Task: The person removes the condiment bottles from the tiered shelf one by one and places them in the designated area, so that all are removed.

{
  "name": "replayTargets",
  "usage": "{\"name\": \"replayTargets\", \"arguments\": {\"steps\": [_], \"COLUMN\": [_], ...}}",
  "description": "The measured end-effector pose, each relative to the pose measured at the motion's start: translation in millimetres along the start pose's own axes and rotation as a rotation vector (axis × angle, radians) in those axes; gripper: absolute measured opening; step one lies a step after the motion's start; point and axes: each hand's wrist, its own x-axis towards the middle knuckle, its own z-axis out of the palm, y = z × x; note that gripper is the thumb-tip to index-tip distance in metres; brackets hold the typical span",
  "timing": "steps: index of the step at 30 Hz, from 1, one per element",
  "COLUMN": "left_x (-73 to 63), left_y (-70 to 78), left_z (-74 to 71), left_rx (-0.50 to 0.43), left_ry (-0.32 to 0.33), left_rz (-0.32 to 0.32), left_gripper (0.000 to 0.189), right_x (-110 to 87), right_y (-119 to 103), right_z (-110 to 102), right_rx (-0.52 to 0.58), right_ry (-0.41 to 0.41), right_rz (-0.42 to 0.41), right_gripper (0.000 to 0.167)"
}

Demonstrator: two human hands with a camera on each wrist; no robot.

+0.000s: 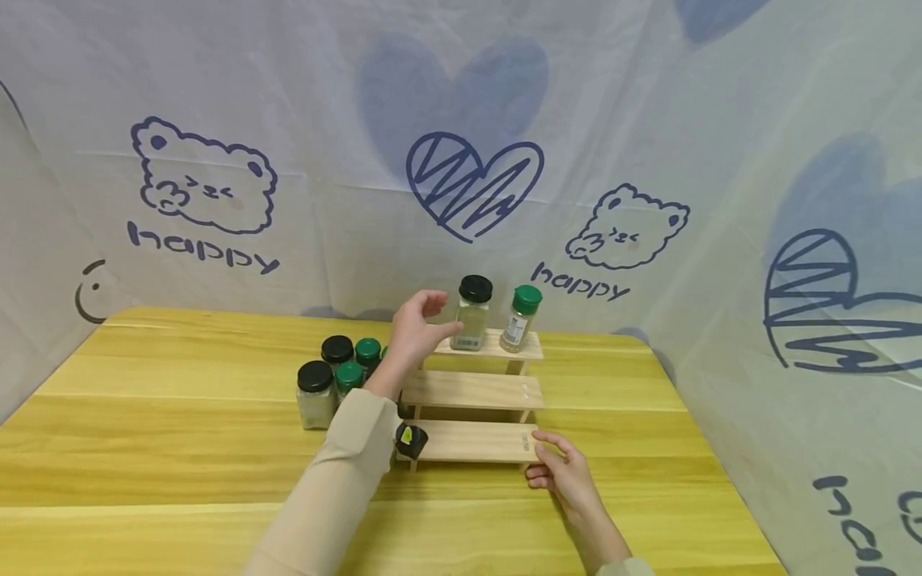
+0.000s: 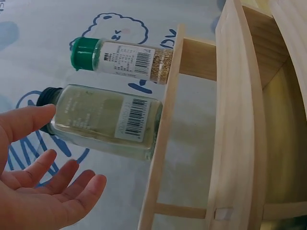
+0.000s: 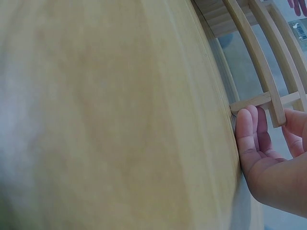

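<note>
A glass jar with a black lid stands on the top step of a three-step wooden rack, beside a slim shaker with a green cap. My left hand is just left of the black-lidded jar, fingers spread and loosely bent. In the left wrist view, the thumb overlaps the lid of that jar, and nothing lies in the palm. My right hand holds the right end of the lowest step. Seen from the right wrist, fingers lie under the board's end, with others above it.
Several jars with black lids and green lids are grouped left of the rack, partly behind the left arm. A black-topped container is at the lowest step's left end. A printed cloth hangs behind the wooden table.
</note>
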Motion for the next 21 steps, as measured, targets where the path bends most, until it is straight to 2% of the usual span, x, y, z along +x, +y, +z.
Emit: {"name": "replayTargets", "arguments": {"steps": [7, 16, 21], "left_x": [8.3, 18.6, 22.1], "left_y": [-2.8, -1.4, -1.5], "left_z": [6.5, 16.3, 21.6], "left_rx": [-0.009, -0.049, -0.082], "left_ry": [-0.007, -0.046, -0.06], "left_rz": [-0.017, -0.083, -0.093], "left_gripper": [0.058, 0.074, 0.078], "right_x": [0.5, 0.6, 0.3], "right_y": [0.3, 0.3, -0.1], "right_z": [-0.4, -0.9, 0.7], "right_rx": [-0.006, 0.0, 0.006], "right_ry": [0.0, -0.003, 0.005], "right_rz": [0.011, 0.003, 0.008], "right_gripper": [0.03, 0.03, 0.03]}}
